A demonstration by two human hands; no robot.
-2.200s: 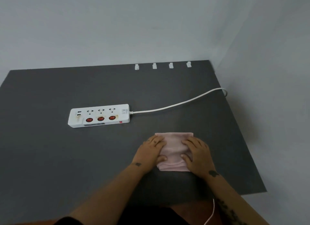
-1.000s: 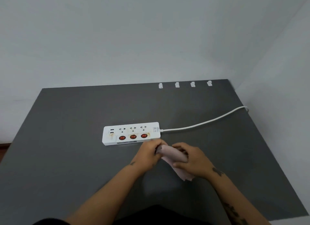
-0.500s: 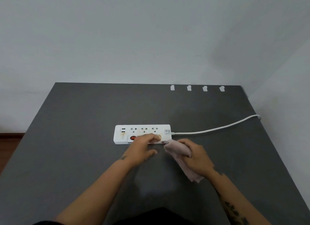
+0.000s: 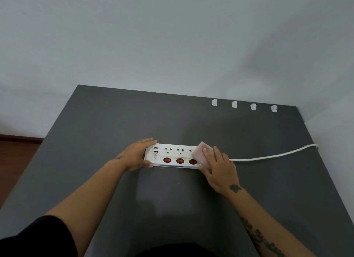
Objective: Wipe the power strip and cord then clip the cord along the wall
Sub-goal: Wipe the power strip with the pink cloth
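Pale grey walls [image 4: 172, 46] meet in a corner at the upper right, and a strip of brown wooden floor [image 4: 17, 142] shows at the far left. Below them we see the dark grey counter [image 4: 95, 132], which fills most of the view and runs back to the wall.

Our two bare forearms reach in from the near edge. On the middle of the counter lies the white power strip [image 4: 172, 155], long side toward us, with three red switches along its near edge, three sockets behind them and USB ports at its left end, where brownish smudges show. Its white cord [image 4: 272, 156] leaves the right end, lies loose across the counter and curves toward the right-hand wall.

Our left hand [image 4: 138, 155] wraps the left end of the strip, fingers along the far side and thumb on the near side, so that grip is closed on it. Our right hand [image 4: 220, 166] lies flat over the right end, pressing a folded pink cloth [image 4: 202, 153] onto the strip's top; the fingers rest spread on the cloth rather than curled around it.

Four small white cord clips [image 4: 234, 104] sit in a row at the back edge of the counter, right of centre, well apart from the cord.
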